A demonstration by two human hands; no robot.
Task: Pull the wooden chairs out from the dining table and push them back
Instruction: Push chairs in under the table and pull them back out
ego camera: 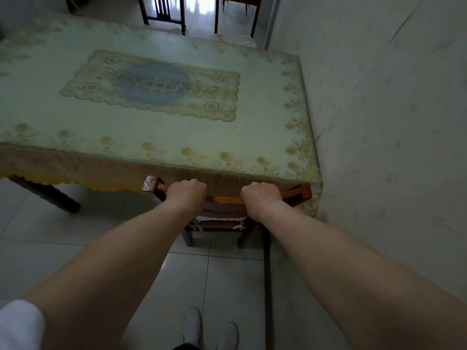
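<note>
Pale floor tiles [177, 286] underfoot, wall [379, 122] close on the right. Left hand [185, 192] and right hand [260, 197] curled over top rail of wooden chair [225, 200] (both gripping). Chair tucked under near edge of dining table [177, 137], floral cloth covering it. Two more chairs [164, 11] at far side.

At lower centre, the chair [225, 199] gripped by both hands is reddish-brown wood with a smooth, slightly shiny top rail and a cloth seat pad. The dining table [252, 137] wears a lace-patterned cloth under a smooth, glossy clear cover. The floor [187, 279] has pale glossy tiles; the wall [379, 122], at right, looks matt.
</note>
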